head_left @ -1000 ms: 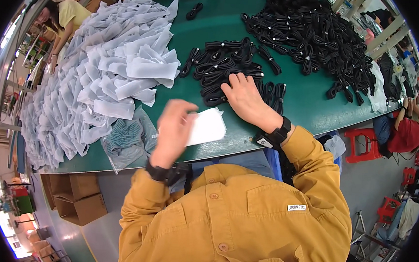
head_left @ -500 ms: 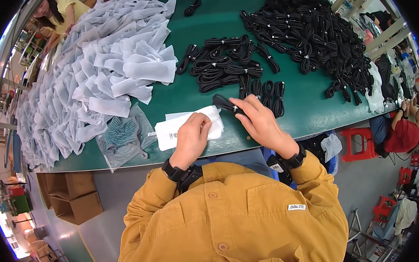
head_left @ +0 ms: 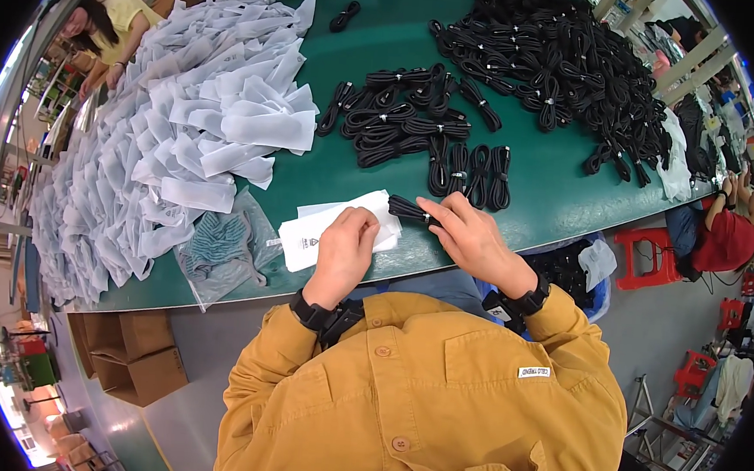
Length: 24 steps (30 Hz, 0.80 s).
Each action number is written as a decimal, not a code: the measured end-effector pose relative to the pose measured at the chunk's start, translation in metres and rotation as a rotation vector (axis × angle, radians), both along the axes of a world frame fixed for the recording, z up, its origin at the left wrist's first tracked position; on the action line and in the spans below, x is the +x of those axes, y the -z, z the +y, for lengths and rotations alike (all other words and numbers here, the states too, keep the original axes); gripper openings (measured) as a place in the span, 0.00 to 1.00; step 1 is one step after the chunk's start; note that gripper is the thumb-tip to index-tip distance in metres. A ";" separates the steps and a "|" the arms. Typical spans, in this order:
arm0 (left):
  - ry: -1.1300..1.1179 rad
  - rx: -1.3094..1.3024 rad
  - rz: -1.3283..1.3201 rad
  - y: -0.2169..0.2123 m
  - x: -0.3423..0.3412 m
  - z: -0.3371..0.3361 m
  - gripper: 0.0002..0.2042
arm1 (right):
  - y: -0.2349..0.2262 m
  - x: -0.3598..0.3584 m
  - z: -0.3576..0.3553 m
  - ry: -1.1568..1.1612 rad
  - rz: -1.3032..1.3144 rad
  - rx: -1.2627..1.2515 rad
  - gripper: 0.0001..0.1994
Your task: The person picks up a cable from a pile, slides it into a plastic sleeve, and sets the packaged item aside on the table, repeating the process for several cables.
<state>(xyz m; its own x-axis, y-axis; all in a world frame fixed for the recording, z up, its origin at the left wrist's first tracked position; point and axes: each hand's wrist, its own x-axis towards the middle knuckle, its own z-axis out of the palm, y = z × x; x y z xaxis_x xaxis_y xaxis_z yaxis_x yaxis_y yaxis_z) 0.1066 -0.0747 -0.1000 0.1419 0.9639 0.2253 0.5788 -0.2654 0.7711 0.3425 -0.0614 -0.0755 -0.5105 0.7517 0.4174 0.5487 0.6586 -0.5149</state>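
My left hand (head_left: 344, 249) presses down on a flat white pouch (head_left: 308, 231) lying near the front edge of the green table (head_left: 561, 195). My right hand (head_left: 468, 232) grips a coiled black cable bundle (head_left: 409, 210) whose end sits at the mouth of the pouch. Just beyond my right hand lie several more black cable bundles (head_left: 418, 134) in a loose group. I wear a mustard shirt and a dark watch on each wrist.
A big heap of white pouches (head_left: 168, 128) covers the table's left. A large pile of black cables (head_left: 560, 57) fills the far right. A clear bag with teal cloth (head_left: 216, 247) lies left of my hands. Cardboard boxes (head_left: 141, 355) stand below. Other people sit at left and right.
My right hand picked a cable bundle from the group and brought it to the pouch. My left hand slid the pouch toward the centre and now holds it flat.
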 end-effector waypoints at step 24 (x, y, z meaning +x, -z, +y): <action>0.145 0.313 0.009 -0.029 -0.002 -0.002 0.07 | 0.019 -0.017 -0.002 -0.148 0.284 -0.242 0.11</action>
